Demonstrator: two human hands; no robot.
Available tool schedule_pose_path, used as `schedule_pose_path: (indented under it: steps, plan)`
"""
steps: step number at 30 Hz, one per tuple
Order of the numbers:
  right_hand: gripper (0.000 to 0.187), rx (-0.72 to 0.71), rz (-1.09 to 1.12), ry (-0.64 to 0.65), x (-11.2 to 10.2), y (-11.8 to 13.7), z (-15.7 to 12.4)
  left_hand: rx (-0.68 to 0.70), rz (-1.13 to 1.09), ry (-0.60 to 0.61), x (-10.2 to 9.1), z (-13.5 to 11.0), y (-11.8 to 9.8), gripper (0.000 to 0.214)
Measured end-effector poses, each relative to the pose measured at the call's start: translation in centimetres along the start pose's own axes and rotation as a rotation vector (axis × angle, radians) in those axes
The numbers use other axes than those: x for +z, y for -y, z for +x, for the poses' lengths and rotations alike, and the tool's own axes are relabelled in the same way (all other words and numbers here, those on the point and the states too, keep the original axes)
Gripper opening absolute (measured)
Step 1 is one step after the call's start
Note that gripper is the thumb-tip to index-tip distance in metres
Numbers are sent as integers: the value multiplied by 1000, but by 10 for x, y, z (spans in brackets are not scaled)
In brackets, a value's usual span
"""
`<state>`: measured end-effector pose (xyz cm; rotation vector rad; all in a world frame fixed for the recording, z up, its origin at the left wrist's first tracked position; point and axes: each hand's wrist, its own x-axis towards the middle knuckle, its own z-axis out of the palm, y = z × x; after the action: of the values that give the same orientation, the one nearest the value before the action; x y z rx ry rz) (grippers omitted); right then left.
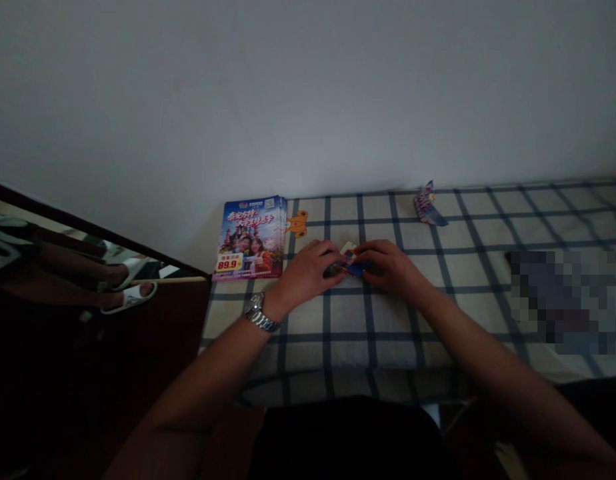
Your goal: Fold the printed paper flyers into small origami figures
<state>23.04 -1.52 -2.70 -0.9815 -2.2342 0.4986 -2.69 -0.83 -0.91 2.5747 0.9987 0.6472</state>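
Note:
A small piece of folded printed paper [357, 269], blue with a pale patch, lies low over the checked cloth between my two hands. My left hand [313, 267], with a metal watch [261, 312] on its wrist, pinches the left side of the paper. On the right side, the fingers of my right hand [388, 263] are closed on the same paper. The fingers partly hide its folds. Left of my left hand sits a stack of printed flyers [253, 237] with a blue and pink picture. Farther back on the right stands a folded paper shape [428, 205] in similar colours.
A checked cloth [338, 347] covers the surface, which meets a plain wall [308, 100] at the back. An orange bear picture [297, 223] shows beside the flyers. At right lies a blurred-out dark object [561, 300]. A mirror at left reflects legs and white slippers [131, 297].

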Motion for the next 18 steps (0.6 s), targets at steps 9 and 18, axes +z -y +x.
schedule_pose_path:
  steps: [9, 18]
  plan:
    - [28, -26, -36, 0, -1, -2, 0, 7, 80, 8, 0, 0, 2, 23]
    - [25, -66, -39, 16, -6, 1, 0, 17, 73, -7, 0, 1, 3, 17]
